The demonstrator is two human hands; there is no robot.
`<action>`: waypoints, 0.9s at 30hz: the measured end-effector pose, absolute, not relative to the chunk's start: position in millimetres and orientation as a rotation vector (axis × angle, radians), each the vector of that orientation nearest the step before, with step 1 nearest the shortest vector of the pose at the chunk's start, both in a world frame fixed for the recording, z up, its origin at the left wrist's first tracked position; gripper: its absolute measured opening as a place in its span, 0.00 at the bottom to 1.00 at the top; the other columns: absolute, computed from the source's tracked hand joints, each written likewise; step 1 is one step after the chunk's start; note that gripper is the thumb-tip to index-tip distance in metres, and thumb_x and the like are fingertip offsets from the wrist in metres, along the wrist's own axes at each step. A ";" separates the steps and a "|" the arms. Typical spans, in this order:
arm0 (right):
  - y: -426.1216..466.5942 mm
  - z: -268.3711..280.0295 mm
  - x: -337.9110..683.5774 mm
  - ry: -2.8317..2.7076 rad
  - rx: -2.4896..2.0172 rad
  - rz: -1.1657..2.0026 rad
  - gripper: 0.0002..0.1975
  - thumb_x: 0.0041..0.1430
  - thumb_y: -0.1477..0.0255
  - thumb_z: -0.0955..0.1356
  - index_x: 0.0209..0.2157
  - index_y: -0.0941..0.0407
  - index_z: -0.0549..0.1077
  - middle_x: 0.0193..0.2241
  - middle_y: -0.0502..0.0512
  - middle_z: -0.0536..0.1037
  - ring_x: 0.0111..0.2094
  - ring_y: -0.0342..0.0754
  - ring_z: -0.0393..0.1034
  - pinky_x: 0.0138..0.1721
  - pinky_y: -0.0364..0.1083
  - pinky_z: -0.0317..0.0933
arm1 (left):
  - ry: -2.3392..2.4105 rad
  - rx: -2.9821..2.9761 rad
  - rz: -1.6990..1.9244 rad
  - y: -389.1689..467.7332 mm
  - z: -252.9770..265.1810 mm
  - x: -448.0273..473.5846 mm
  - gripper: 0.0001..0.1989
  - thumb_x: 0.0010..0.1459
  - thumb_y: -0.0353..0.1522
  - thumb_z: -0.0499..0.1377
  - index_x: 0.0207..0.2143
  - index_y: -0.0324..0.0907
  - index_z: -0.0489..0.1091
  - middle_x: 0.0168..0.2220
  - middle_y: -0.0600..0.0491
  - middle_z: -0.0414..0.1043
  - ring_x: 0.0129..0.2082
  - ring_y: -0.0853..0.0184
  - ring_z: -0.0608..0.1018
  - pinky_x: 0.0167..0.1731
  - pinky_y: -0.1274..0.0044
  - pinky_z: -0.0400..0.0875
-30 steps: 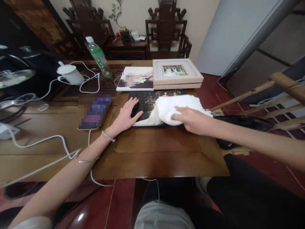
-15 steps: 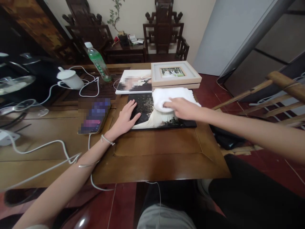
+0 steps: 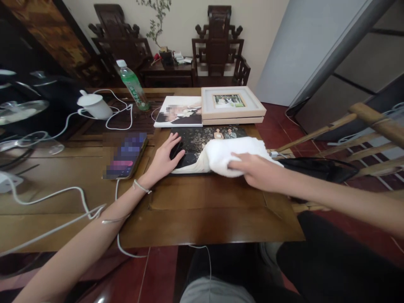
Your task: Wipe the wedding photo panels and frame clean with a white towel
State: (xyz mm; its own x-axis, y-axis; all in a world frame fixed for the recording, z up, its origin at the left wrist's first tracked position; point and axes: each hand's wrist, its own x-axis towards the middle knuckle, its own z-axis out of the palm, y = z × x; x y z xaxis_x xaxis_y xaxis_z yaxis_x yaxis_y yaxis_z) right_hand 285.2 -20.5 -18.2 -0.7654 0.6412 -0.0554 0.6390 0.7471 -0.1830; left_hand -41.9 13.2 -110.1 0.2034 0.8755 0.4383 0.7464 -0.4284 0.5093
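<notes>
A dark photo panel [image 3: 192, 145] with a couple pictured on it lies flat on the wooden table [image 3: 202, 223]. My left hand [image 3: 162, 158] rests with fingers spread on the panel's left edge. A white towel [image 3: 233, 151], bunched up, covers the panel's lower right part. My right hand [image 3: 254, 168] grips this towel, its fingers partly sunk into the cloth and pressing it on the panel.
Behind the panel lie a white photo panel [image 3: 179, 111] and stacked light wooden picture frames [image 3: 206, 111]. A phone [image 3: 126, 155] with a cable is left of my left hand. Further back stand a green bottle [image 3: 132, 86] and a white lidded cup [image 3: 94, 105].
My right hand has drawn the towel nearer and a little right across the panel, uncovering the pictured couple near its top. My left hand stays in place.
</notes>
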 end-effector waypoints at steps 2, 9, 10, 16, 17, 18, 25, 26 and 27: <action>8.8 -14.2 284.6 -2.928 -1.097 0.324 0.27 0.44 0.90 0.61 0.44 0.56 0.76 0.36 0.59 0.80 0.40 0.54 0.75 0.40 0.46 0.63 | 1.556 2.295 1.039 13.5 -109.3 -42.8 0.27 0.66 0.43 0.57 0.61 0.36 0.69 0.67 0.37 0.64 0.69 0.51 0.66 0.68 0.57 0.59; 68.5 -16.3 283.4 -2.914 -1.189 0.170 0.25 0.46 0.88 0.61 0.44 0.57 0.74 0.32 0.57 0.77 0.37 0.54 0.71 0.37 0.45 0.56 | 1.469 2.283 1.035 15.9 -109.9 -43.6 0.24 0.68 0.43 0.55 0.60 0.40 0.71 0.68 0.41 0.64 0.67 0.53 0.69 0.68 0.57 0.61; 65.7 -18.2 282.9 -2.913 -1.207 0.139 0.25 0.46 0.88 0.61 0.45 0.58 0.75 0.34 0.59 0.78 0.38 0.55 0.72 0.38 0.46 0.58 | 1.458 2.279 1.025 16.2 -110.4 -43.4 0.25 0.68 0.43 0.55 0.60 0.39 0.71 0.68 0.40 0.64 0.67 0.54 0.68 0.68 0.57 0.60; 0.4 -34.5 285.4 -2.919 -1.148 0.066 0.35 0.47 0.92 0.59 0.54 0.57 0.75 0.58 0.70 0.75 0.63 0.67 0.65 0.56 0.64 0.62 | 1.475 2.270 0.914 16.8 -114.0 -42.9 0.31 0.69 0.50 0.51 0.63 0.39 0.68 0.69 0.40 0.61 0.71 0.52 0.62 0.69 0.54 0.55; -13.6 -36.9 287.2 -2.937 -1.099 0.086 0.36 0.46 0.92 0.59 0.54 0.56 0.76 0.62 0.69 0.72 0.67 0.69 0.60 0.58 0.68 0.60 | 1.479 2.274 0.905 16.8 -114.4 -42.8 0.32 0.69 0.51 0.51 0.63 0.39 0.68 0.69 0.40 0.61 0.71 0.52 0.62 0.69 0.54 0.55; -26.7 -38.8 289.1 -2.957 -1.051 0.116 0.36 0.46 0.92 0.60 0.55 0.56 0.76 0.65 0.67 0.69 0.69 0.70 0.56 0.60 0.72 0.57 | 1.484 2.281 0.901 16.7 -114.6 -42.5 0.32 0.68 0.51 0.51 0.63 0.39 0.68 0.70 0.40 0.60 0.71 0.52 0.62 0.69 0.54 0.55; -49.1 -31.6 288.7 -3.004 -0.963 0.209 0.35 0.47 0.92 0.61 0.53 0.53 0.78 0.63 0.64 0.72 0.68 0.68 0.59 0.60 0.70 0.60 | 1.484 2.309 0.889 16.5 -112.9 -40.7 0.33 0.68 0.51 0.51 0.63 0.36 0.68 0.69 0.38 0.61 0.71 0.50 0.62 0.70 0.54 0.55; -40.2 -28.7 286.2 -2.992 -0.989 0.194 0.34 0.48 0.92 0.61 0.53 0.54 0.78 0.61 0.66 0.74 0.66 0.66 0.62 0.60 0.67 0.61 | 1.486 2.313 0.889 16.5 -112.7 -40.7 0.33 0.68 0.51 0.51 0.63 0.36 0.68 0.69 0.38 0.61 0.71 0.50 0.62 0.70 0.54 0.55; -29.1 -25.9 283.6 -2.981 -1.020 0.176 0.33 0.48 0.91 0.61 0.52 0.54 0.78 0.59 0.67 0.76 0.63 0.64 0.66 0.58 0.64 0.63 | 1.488 2.317 0.888 16.4 -112.4 -40.7 0.33 0.68 0.51 0.51 0.63 0.36 0.68 0.69 0.38 0.61 0.71 0.51 0.62 0.70 0.54 0.55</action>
